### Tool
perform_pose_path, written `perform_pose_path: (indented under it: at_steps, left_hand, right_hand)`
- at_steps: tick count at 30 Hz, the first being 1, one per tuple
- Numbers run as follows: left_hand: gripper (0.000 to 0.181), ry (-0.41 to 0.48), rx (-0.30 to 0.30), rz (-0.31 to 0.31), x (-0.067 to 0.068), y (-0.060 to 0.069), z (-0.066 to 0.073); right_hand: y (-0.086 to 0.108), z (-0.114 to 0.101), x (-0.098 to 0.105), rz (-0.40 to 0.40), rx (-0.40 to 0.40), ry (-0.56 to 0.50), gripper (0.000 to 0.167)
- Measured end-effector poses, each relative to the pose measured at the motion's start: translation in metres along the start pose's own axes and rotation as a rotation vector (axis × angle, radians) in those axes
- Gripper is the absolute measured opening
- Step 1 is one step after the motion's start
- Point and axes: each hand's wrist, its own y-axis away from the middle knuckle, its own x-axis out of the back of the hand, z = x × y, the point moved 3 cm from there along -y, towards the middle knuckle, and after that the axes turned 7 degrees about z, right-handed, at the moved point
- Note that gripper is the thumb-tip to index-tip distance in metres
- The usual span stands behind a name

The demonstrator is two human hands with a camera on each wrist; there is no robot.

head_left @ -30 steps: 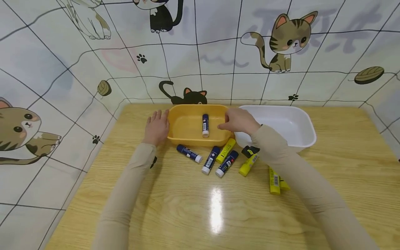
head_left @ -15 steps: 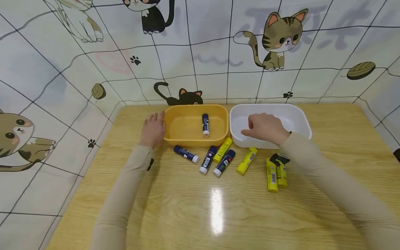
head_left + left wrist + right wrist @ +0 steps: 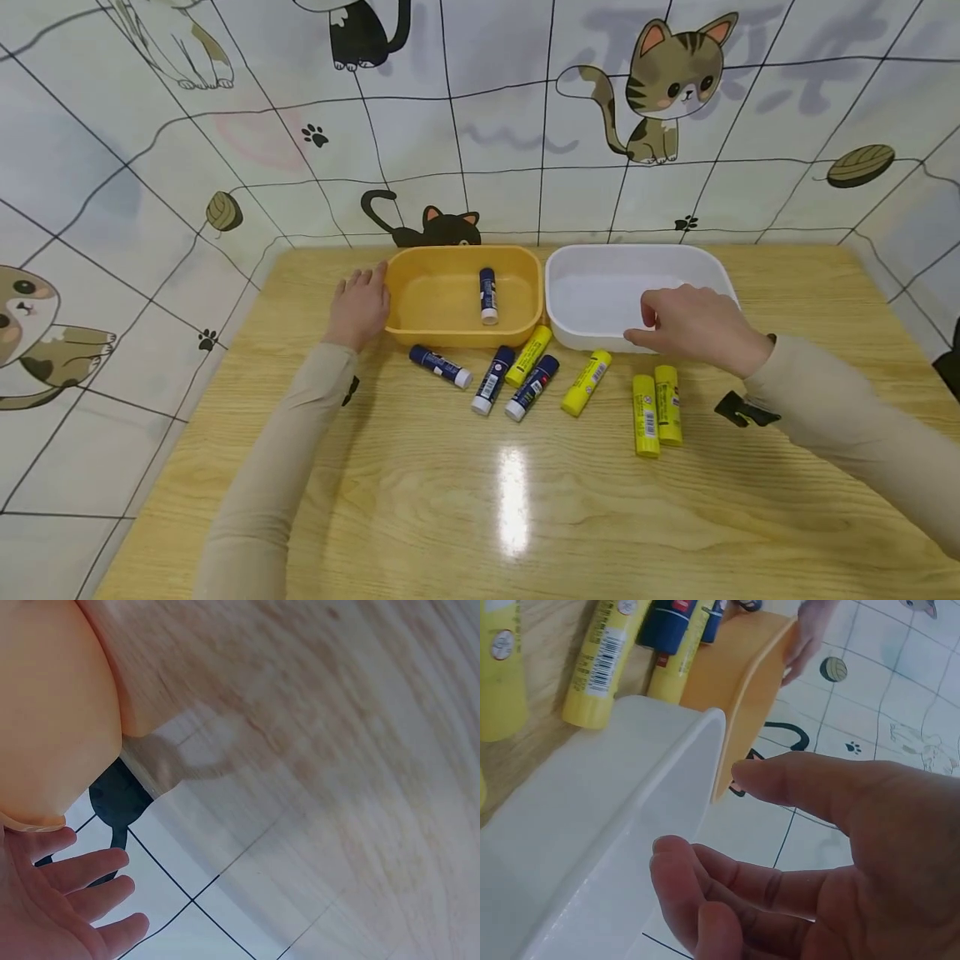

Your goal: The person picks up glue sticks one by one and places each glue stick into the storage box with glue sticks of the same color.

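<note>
The left hand (image 3: 358, 308) touches the yellow tray (image 3: 435, 300), fingers spread; the right hand (image 3: 701, 327), loosely parted, hovers over the white tray (image 3: 596, 292).

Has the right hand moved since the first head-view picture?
Yes. In the head view, the right hand has shifted rightward against the white tray, from its left end to its front right part.
</note>
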Motion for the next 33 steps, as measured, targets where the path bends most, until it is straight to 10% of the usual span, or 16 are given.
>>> perform_pose_path:
  at_steps: [17, 33]
  left_hand:
    - [0.051, 0.012, 0.008, -0.013, 0.001, 0.003, 0.0]
    - [0.051, 0.034, -0.003, 0.006, 0.0, 0.0, 0.002]
  right_hand:
    - [0.034, 0.021, -0.033, -0.054, 0.026, -0.021, 0.031]
    - [0.051, 0.048, -0.078, -0.049, -0.061, -0.259, 0.042]
